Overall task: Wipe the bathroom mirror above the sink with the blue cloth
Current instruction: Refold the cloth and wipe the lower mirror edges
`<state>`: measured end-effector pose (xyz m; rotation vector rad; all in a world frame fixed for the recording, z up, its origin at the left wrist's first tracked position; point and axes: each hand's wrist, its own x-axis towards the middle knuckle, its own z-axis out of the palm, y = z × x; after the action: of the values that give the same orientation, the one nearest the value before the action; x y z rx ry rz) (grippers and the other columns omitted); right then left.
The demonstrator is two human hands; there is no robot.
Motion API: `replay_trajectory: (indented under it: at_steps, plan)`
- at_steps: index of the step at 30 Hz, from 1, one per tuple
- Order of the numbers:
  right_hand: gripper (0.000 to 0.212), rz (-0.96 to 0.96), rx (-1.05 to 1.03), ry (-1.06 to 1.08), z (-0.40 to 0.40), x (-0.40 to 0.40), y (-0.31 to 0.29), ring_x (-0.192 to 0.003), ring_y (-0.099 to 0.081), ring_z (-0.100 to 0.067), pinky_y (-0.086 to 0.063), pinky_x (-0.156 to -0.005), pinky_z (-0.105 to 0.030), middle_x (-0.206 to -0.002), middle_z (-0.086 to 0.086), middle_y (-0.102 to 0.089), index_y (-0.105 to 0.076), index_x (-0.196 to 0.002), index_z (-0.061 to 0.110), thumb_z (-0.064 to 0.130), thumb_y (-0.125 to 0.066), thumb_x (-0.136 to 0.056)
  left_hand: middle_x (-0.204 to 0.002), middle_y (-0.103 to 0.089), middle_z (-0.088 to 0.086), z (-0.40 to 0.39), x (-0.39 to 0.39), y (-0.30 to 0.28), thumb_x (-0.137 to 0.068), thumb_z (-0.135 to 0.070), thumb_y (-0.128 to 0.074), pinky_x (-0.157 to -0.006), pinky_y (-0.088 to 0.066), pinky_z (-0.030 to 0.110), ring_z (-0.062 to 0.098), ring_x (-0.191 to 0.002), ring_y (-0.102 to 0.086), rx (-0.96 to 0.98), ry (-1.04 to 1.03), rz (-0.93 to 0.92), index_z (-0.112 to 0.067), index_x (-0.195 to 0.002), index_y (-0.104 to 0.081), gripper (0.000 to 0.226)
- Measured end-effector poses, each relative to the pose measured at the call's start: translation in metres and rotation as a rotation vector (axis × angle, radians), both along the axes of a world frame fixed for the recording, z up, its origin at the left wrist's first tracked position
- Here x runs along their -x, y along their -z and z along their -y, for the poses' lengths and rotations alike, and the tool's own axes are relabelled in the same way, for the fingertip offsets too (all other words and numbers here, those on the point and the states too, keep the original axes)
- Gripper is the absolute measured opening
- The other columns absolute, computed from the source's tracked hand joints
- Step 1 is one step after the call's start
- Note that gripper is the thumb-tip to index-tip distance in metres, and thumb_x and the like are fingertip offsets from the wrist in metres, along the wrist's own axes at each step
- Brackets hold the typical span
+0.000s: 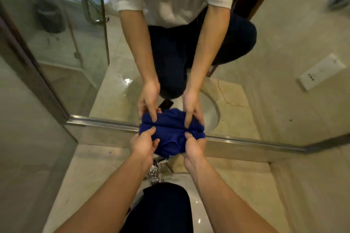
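A blue cloth (171,141) is bunched against the bottom edge of the mirror (265,53), just above the steel frame strip (246,141). My left hand (144,144) grips the cloth's left side, thumb and fingers curled into the fabric. On the cloth's right side, my right hand (195,147) holds it the same way. Both index fingertips touch the glass line. The mirror repeats the cloth, both hands, the arms and a person in a white T-shirt. The cloth hides most of the faucet.
A chrome faucet (159,168) stands below the cloth, with the white sink basin (198,204) beneath it. A beige stone counter (91,176) surrounds the basin. A knee in dark trousers (162,210) rests over the basin. A beige wall (22,147) stands left.
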<state>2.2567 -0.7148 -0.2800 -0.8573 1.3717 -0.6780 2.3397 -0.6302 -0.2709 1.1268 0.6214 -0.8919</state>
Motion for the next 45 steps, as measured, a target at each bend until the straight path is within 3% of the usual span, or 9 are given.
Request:
replay_trajectory:
  at_steps: [8,16,19,23,25,28,33,36,45]
  plan:
    - [0.040,-0.065,-0.023,-0.029,0.003,-0.007,0.002,-0.103,-0.061,-0.029,-0.052,-0.093,-0.050,-0.117,-0.010,-0.059,-0.044,-0.128,0.013,0.002,-0.056,-0.091,-0.104,-0.063,0.015,-0.009,-0.003,-0.001,-0.090,-0.008,-0.066,-0.041,-0.048,0.015,0.016,-0.066,-0.058,0.013,0.013,0.031,-0.002,-0.114,-0.060,0.026]
    - [0.048,-0.247,-0.070,-0.128,-0.048,-0.069,-0.002,-0.108,-0.061,-0.036,-0.052,-0.089,-0.043,-0.126,-0.016,-0.058,-0.039,-0.133,0.003,0.010,-0.060,-0.090,-0.073,-0.055,0.006,-0.048,-0.049,-0.015,-0.092,-0.009,-0.061,-0.031,-0.035,0.011,0.013,-0.054,-0.044,-0.130,-0.121,0.063,-0.010,-0.082,-0.055,0.012]
    - [0.039,-0.218,-0.144,-0.112,-0.053,-0.076,-0.011,-0.097,-0.063,-0.035,-0.055,-0.078,-0.045,-0.117,-0.017,-0.060,-0.043,-0.121,0.006,0.011,-0.063,-0.088,-0.085,-0.061,0.005,-0.055,-0.045,-0.025,-0.094,-0.012,-0.060,-0.031,-0.036,0.012,0.013,-0.061,-0.051,-0.113,-0.117,0.094,-0.008,-0.099,-0.057,0.006]
    - [0.033,-0.028,-0.317,-0.282,-0.063,-0.080,-0.023,-0.084,-0.066,-0.035,-0.058,-0.067,-0.048,-0.105,-0.019,-0.066,-0.054,-0.114,0.010,0.002,-0.062,-0.083,-0.095,-0.065,0.005,-0.079,-0.054,-0.030,-0.083,-0.036,-0.074,-0.061,-0.052,0.030,0.022,-0.079,-0.062,-0.238,-0.153,0.219,-0.016,-0.105,-0.060,0.033]
    - [0.036,0.035,-0.376,-0.336,-0.067,-0.082,-0.030,-0.082,-0.066,-0.035,-0.056,-0.056,-0.040,-0.106,-0.019,-0.067,-0.054,-0.116,0.013,0.002,-0.062,-0.083,-0.106,-0.065,0.005,-0.090,-0.067,-0.019,-0.048,-0.072,-0.080,-0.084,-0.052,0.038,0.027,-0.096,-0.062,-0.416,-0.090,0.271,-0.024,-0.093,-0.065,0.067]
    - [0.041,0.036,-0.420,-0.441,-0.063,-0.077,-0.036,-0.084,-0.066,-0.033,-0.053,-0.048,-0.033,-0.104,-0.017,-0.067,-0.052,-0.116,0.014,0.005,-0.067,-0.080,-0.108,-0.057,0.002,-0.106,-0.073,-0.021,-0.057,-0.071,-0.075,-0.096,-0.046,0.040,0.029,-0.107,-0.055,-0.628,0.059,0.346,-0.026,-0.082,-0.060,0.053]
    - [0.042,0.023,-0.270,-0.542,-0.051,-0.049,-0.036,-0.085,-0.067,-0.026,-0.048,-0.059,-0.029,-0.097,-0.012,-0.073,-0.061,-0.111,0.010,0.012,-0.074,-0.071,-0.087,-0.075,0.006,-0.112,-0.040,-0.058,-0.083,-0.033,-0.074,-0.083,-0.057,0.048,0.026,-0.082,-0.071,-0.411,0.128,0.493,-0.015,-0.094,-0.070,0.022]
    - [0.033,0.102,-0.256,-0.516,-0.041,-0.027,-0.042,-0.082,-0.067,-0.022,-0.047,-0.057,-0.027,-0.096,-0.009,-0.073,-0.061,-0.112,0.014,0.016,-0.069,-0.080,-0.090,-0.074,0.009,-0.101,-0.026,-0.066,-0.091,-0.022,-0.066,-0.068,-0.057,0.038,0.025,-0.078,-0.070,-0.312,0.169,0.470,-0.010,-0.103,-0.065,0.016]
    - [0.028,0.233,-0.239,-0.426,0.016,0.084,-0.078,-0.092,-0.069,-0.034,-0.056,-0.077,-0.042,-0.099,-0.019,-0.073,-0.068,-0.107,0.004,0.016,-0.072,-0.081,-0.079,-0.070,0.004,-0.034,0.040,-0.070,-0.095,-0.016,-0.057,-0.050,-0.046,0.022,0.016,-0.062,-0.063,-0.142,0.380,0.325,-0.012,-0.099,-0.063,0.009]
